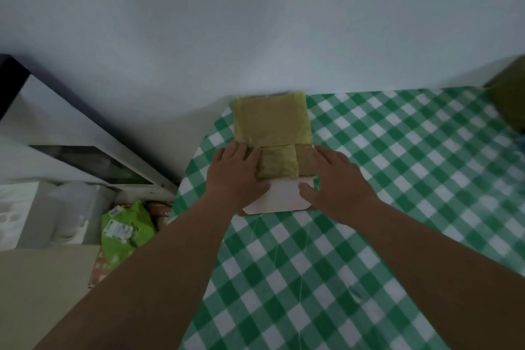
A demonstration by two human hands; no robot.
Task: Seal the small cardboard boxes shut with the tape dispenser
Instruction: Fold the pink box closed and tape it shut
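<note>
A: What takes up most of the view?
B: A pale wall (255, 23), then a table under a green-and-white checked tablecloth (397, 179), pushed against it.

A: And the cardboard box?
B: A small cardboard box (271, 119) lies flat at the table's far left corner, touching the wall, its top glossy with brown tape. A taped flap (277, 160) hangs toward the person, over a white front face (284, 196).

A: The hands?
B: The left hand (234, 173) presses the box's left side, fingers straight and flat, thumb on the white face. The right hand (331, 179) mirrors it on the right side, fingers extended, thumb touching the white face. Neither grips anything.

A: Anything else?
B: A second brown box (510, 99) at the far right edge, a white cabinet (71, 133) on the left, and a green printed bag (125, 233) on the floor below it.
</note>
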